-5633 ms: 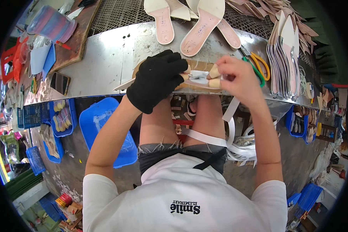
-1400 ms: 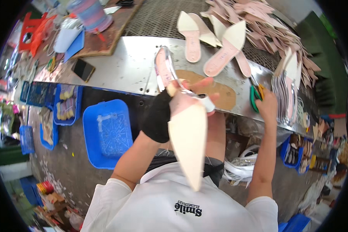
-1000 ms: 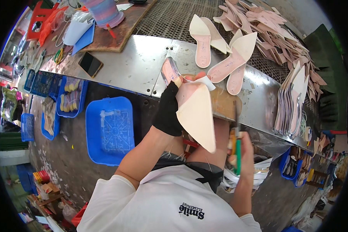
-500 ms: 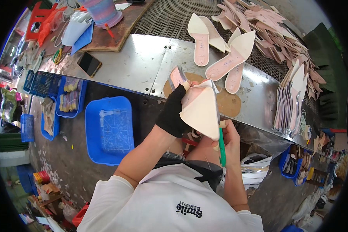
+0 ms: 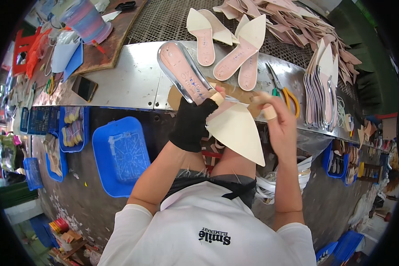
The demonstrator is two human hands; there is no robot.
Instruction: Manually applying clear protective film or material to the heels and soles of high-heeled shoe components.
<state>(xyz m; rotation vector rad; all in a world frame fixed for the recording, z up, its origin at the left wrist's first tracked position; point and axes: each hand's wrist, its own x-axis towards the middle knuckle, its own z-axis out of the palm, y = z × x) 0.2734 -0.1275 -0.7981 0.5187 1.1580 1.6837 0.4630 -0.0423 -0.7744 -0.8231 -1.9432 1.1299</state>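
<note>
My left hand (image 5: 191, 122), in a black fingerless glove, is closed around a pointed shoe piece. The shoe piece (image 5: 239, 135) has a cream toe pointing down to the right; its pink insole end, with a shiny silver rim, points up to the left. My right hand (image 5: 281, 124) is raised just right of it, fingers partly bent and apart, nothing visible in them. Its fingertips are blurred, with pale tape on one digit. Scissors (image 5: 290, 99) with yellow handles lie on the metal bench (image 5: 133, 75) beyond that hand, beside a small green part (image 5: 275, 92), mostly hidden.
Several pointed shoe pieces (image 5: 239, 53) lie on the bench, with a stacked row (image 5: 319, 93) to the right and a pink heap (image 5: 283, 22) behind. A phone (image 5: 84, 88) rests at left. A blue bin (image 5: 119, 155) stands below the bench edge.
My right hand has let go of the green-handled tool and risen toward the bench. The shoe piece has turned, showing more of its pink insole. The view has shifted, bringing the scissors into sight.
</note>
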